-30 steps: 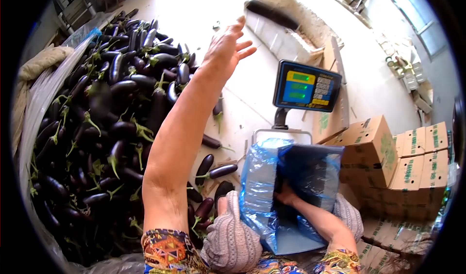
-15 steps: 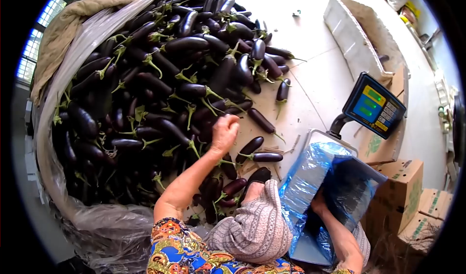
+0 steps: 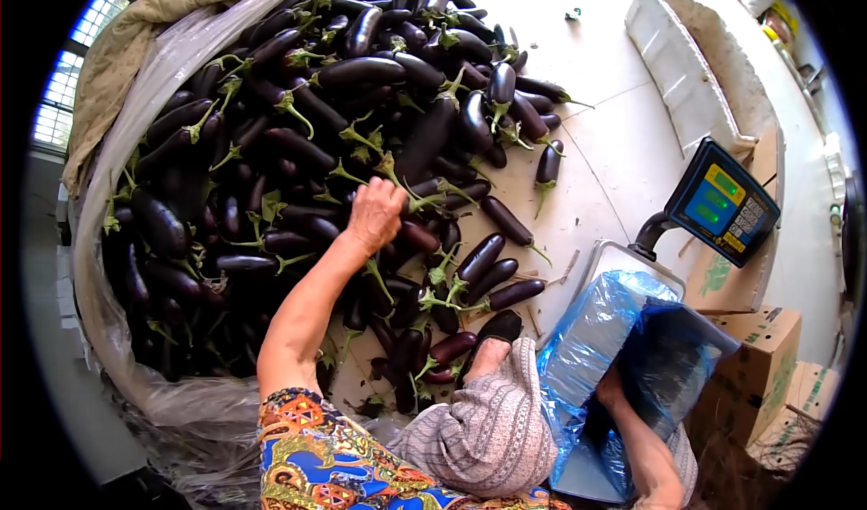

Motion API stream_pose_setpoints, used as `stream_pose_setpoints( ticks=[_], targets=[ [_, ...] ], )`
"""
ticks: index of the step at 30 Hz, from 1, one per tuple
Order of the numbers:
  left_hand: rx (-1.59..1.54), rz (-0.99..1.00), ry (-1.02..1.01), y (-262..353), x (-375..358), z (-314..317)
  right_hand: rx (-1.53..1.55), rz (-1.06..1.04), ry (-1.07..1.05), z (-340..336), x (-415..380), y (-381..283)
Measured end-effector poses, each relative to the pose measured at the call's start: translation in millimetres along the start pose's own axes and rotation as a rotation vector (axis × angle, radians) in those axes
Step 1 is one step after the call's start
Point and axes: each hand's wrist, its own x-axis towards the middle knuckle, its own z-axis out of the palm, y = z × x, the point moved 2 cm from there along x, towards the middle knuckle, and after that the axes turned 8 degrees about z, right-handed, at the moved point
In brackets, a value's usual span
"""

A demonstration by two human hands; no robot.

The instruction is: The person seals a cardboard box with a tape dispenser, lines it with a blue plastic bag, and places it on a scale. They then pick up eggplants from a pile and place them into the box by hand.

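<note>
My left hand (image 3: pixel 377 214) reaches over a big heap of dark purple eggplants (image 3: pixel 361 70). Its fingers are curled at the green stem of an eggplant (image 3: pixel 388 165), whose body is mostly hidden. My right hand (image 3: pixel 611 386) reaches into a blue plastic bag (image 3: pixel 591 325) lying over the scale's platform; its fingers are out of sight. Between the heap and the scale, several eggplants (image 3: pixel 480 257) lie side by side on the floor, stems pointing toward the heap. More eggplants (image 3: pixel 453 347) lie beside my shoe.
A scale display (image 3: pixel 709 200) with green digits rises on a post behind the platform. Farther back stands a long white foam box (image 3: pixel 691 68). Cardboard boxes (image 3: pixel 754 357) are at the right. Clear plastic sheeting (image 3: pixel 108 266) and a beige quilt (image 3: pixel 144 36) edge the heap.
My left hand has moved left and away from me, to an eggplant stem. Another eggplant now lies in the row on the floor. My right hand stays in the bag.
</note>
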Motion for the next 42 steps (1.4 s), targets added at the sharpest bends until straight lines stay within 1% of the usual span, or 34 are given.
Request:
stream_pose_setpoints(
  ticks=[1, 3, 4, 5, 7, 8, 9, 11, 13, 14, 15, 16, 17, 18, 19, 20, 21, 22, 23, 24, 25, 26, 27, 28, 29, 30, 31, 33, 34, 36, 38, 39, 41, 42],
  targets=[
    [-0.048, 0.031, -0.043, 6.9, -5.6, 1.1, -0.021, 0.024, 0.012, -0.3, -2.2, -9.0],
    [-0.111, 0.12, -0.013, 26.3, -9.6, -17.5, -0.054, -0.007, -0.008, 0.9, -2.3, 0.5],
    [-0.228, 0.059, 0.098, 26.9, -5.7, -17.4, -0.074, -0.027, -0.014, -0.6, 0.7, 5.1],
    [-0.227, -0.022, 0.141, 24.4, 2.8, -14.5, -0.078, 0.02, -0.021, -3.4, 0.9, -3.2],
    [0.05, -0.036, 0.113, 11.7, 16.1, 3.3, -0.087, 0.125, -0.045, -10.6, -8.2, -29.0],
    [0.186, -0.049, 0.082, 1.9, 20.1, 21.4, -0.115, 0.102, -0.033, -9.6, -8.7, -22.2],
    [0.223, -0.067, 0.112, -10.7, 20.4, 49.3, -0.141, 0.078, -0.017, -7.0, -6.9, -15.6],
    [0.205, -0.014, 0.05, -15.4, 24.4, 47.8, -0.137, 0.064, 0.006, -0.4, -1.9, -3.5],
    [0.143, 0.137, 0.111, -1.8, 25.1, 21.8, -0.077, 0.093, 0.024, 4.8, -0.8, 2.3],
    [0.098, 0.18, 0.1, 9.7, 26.3, 13.1, -0.083, 0.184, -0.005, 4.2, -2.9, -3.4],
    [0.006, 0.214, 0.057, 20.4, 26.2, 9.6, -0.092, 0.275, -0.035, 3.3, -4.4, -10.4],
    [-0.123, 0.164, -0.023, 37.8, 29.6, -3.2, -0.104, 0.365, -0.065, 2.3, -5.9, -17.3],
    [-0.193, 0.112, -0.08, 53.7, 38.6, -14.1, -0.095, 0.365, -0.062, 0.8, -7.6, -23.4],
    [-0.343, 0.143, -0.063, 65.9, 59.5, -24.6, -0.042, 0.386, -0.08, -11.5, -14.0, -52.5],
    [-0.488, 0.162, -0.057, 78.1, 76.2, -34.5, -0.039, 0.396, -0.081, -15.4, -15.7, -60.7],
    [-0.628, 0.207, 0.017, 89.2, 108.8, -47.2, -0.051, 0.382, -0.089, -18.3, -15.7, -64.7],
    [-0.744, 0.276, 0.185, 99.4, 146.2, -66.0, -0.062, 0.368, -0.105, -20.1, -16.3, -66.3],
    [-0.91, 0.275, 0.317, 106.0, 188.1, -79.3, -0.094, 0.26, -0.016, -17.2, -11.5, -56.7],
    [-1.062, 0.234, 0.372, 119.4, 227.7, -122.0, -0.128, 0.156, 0.062, -7.7, -3.0, -38.3],
    [-1.226, 0.144, 0.308, 123.5, 256.4, -156.2, -0.162, 0.054, 0.125, -2.5, -9.2, -39.3],
    [-1.212, 0.226, 0.417, 128.9, 266.7, -179.1, -0.159, 0.187, 0.069, -1.1, -12.2, -31.9],
    [-1.19, 0.308, 0.526, 134.6, 276.0, -202.3, -0.166, 0.316, -0.011, -11.7, -11.2, -52.0],
    [-1.255, 0.225, 0.52, 137.2, 271.9, -209.4, -0.207, 0.366, -0.049, -15.4, -7.7, -57.1],
    [-1.173, 0.224, 0.47, 130.4, 260.7, -196.9, -0.048, 0.326, -0.089, -0.5, 2.0, -22.9],
    [-1.091, 0.23, 0.429, 120.7, 249.8, -187.4, -0.045, 0.281, -0.063, -6.2, -3.3, -29.4],
    [-0.962, 0.173, 0.286, 114.7, 219.2, -192.6, -0.072, 0.211, -0.045, -16.1, -6.9, -48.9],
    [-1.096, 0.206, 0.287, 99.5, 202.0, -159.9, 0.01, 0.214, -0.076, -20.1, -8.4, -50.8],
    [-1.254, -0.045, 0.131, 75.4, 146.6, -118.6, 0.22, 0.1, -0.11, -22.2, -7.8, -52.5],
    [-1.406, -0.197, 0.09, 61.3, 118.2, -88.4, 0.222, 0.126, -0.113, -22.7, -8.6, -52.9],
    [-1.332, -0.424, 0.068, 36.8, 59.2, -35.7, 0.233, 0.178, -0.115, -21.9, -10.2, -53.1],
    [-1.215, -0.589, 0.085, 34.8, 13.4, -8.9, 0.213, 0.134, -0.068, -17.1, -11.9, -43.7],
    [-1.026, -0.538, 0.045, 33.3, -2.1, -2.2, 0.201, 0.105, -0.046, -13.9, -9.2, -40.0],
    [-0.899, -0.449, 0.16, 40.7, -22.1, 15.1, 0.183, 0.126, 0.036, -1.0, -8.4, -33.2],
    [-0.902, -0.509, 0.106, 42.7, -27.3, 21.7, 0.175, 0.129, 0.079, 4.9, -2.7, -31.8]
  ],
)
